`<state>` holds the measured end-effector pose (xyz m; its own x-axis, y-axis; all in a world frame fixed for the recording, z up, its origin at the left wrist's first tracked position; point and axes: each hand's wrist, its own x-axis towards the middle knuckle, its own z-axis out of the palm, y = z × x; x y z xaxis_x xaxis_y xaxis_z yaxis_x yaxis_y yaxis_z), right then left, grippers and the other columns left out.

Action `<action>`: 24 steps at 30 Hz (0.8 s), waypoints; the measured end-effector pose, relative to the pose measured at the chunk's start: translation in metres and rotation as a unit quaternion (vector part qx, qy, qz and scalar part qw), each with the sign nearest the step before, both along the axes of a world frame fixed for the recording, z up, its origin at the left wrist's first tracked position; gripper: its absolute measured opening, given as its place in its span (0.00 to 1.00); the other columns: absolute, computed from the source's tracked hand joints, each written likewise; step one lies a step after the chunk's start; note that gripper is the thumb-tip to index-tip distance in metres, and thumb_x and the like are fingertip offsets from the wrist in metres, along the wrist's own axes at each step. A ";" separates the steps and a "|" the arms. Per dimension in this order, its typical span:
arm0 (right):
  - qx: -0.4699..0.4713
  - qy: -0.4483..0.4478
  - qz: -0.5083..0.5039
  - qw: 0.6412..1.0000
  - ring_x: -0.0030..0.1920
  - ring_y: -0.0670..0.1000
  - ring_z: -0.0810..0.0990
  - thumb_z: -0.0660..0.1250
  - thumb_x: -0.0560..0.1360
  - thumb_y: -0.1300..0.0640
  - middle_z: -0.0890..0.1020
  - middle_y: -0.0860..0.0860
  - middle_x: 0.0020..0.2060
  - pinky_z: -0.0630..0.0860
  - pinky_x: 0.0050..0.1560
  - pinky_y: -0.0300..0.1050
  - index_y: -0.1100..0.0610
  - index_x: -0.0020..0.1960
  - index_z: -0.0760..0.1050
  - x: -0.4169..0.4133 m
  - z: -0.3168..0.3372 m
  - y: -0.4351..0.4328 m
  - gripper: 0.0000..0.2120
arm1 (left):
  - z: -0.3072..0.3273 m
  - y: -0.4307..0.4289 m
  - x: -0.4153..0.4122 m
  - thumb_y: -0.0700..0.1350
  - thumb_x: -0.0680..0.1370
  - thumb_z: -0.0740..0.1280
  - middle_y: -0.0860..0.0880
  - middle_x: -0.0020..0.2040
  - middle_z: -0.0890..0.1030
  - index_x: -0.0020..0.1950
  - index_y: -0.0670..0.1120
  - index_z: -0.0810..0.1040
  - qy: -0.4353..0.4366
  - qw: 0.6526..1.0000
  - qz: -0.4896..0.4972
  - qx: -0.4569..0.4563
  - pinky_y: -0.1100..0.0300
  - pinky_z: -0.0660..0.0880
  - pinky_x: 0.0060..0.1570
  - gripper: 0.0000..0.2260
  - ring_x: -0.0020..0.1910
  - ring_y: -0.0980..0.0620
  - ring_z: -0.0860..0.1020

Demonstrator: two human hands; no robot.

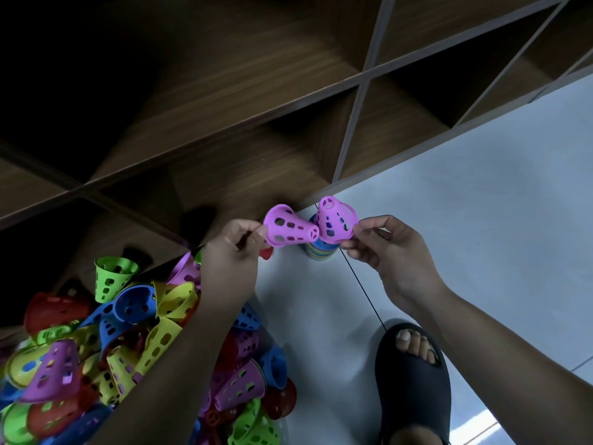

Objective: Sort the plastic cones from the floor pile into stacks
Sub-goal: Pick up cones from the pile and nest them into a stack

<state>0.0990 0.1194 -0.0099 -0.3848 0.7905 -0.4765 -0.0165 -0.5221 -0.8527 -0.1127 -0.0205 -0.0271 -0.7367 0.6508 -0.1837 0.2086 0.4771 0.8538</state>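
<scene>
Since only the head view is given, everything is read from it. Two pink perforated cones are held up over the pale tiled floor [481,220], just in front of the wooden cubby shelf [224,91].

The left pink cone [288,228] is pinched at its wide rim by the left hand [237,245]. Its long axis lies nearly level, with the narrow tip pointed right and touching, or all but touching, the right pink cone [337,220]. That one is pinched at its lower rim by thumb and forefinger of the right hand [385,248]. Its axis is tilted, with the narrow end up and away toward the shelf and the open base down.

A mixed-colour stack [321,252] is seen on the floor directly below both cones. The loose cone pile [128,348] is at lower left, under the left forearm. A black slide sandal [414,380] is planted at lower right.

Nesting the pair is judged to be the step in hand. The left cone would best be rotated tip-up so both axes are lined up, then one base lowered squarely over the other tip. Rim grips should be kept light so the thin plastic is not squashed.
</scene>
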 end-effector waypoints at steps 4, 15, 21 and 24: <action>-0.011 -0.049 0.046 0.998 0.45 0.59 0.87 0.71 0.80 0.65 0.86 0.62 0.44 0.84 0.47 0.51 0.67 0.55 0.78 0.000 -0.008 -0.001 0.06 | 0.023 0.007 0.003 0.46 0.85 0.68 0.51 0.40 0.85 0.52 0.45 0.84 -0.085 0.991 0.027 0.099 0.54 0.82 0.44 0.07 0.40 0.53 0.82; -0.053 -0.137 0.130 0.981 0.43 0.56 0.86 0.71 0.78 0.65 0.85 0.64 0.51 0.82 0.42 0.51 0.64 0.56 0.79 0.006 -0.032 -0.013 0.08 | 0.025 0.048 0.033 0.42 0.85 0.68 0.46 0.41 0.87 0.55 0.41 0.83 -0.212 0.971 0.032 0.109 0.66 0.73 0.35 0.06 0.33 0.60 0.78; -0.062 -0.134 0.156 0.977 0.49 0.58 0.87 0.71 0.78 0.64 0.86 0.62 0.52 0.84 0.49 0.53 0.63 0.59 0.79 0.006 -0.040 -0.017 0.10 | 0.012 0.052 0.040 0.44 0.84 0.70 0.51 0.39 0.87 0.52 0.46 0.84 -0.194 0.978 0.038 0.070 0.57 0.78 0.44 0.04 0.39 0.56 0.83; -0.062 -0.120 0.163 0.977 0.53 0.58 0.88 0.70 0.79 0.64 0.87 0.59 0.53 0.84 0.55 0.56 0.60 0.60 0.80 0.005 -0.042 -0.016 0.10 | 0.000 0.045 0.039 0.43 0.84 0.69 0.53 0.40 0.88 0.50 0.50 0.82 -0.168 0.986 0.008 0.018 0.55 0.79 0.47 0.05 0.42 0.57 0.86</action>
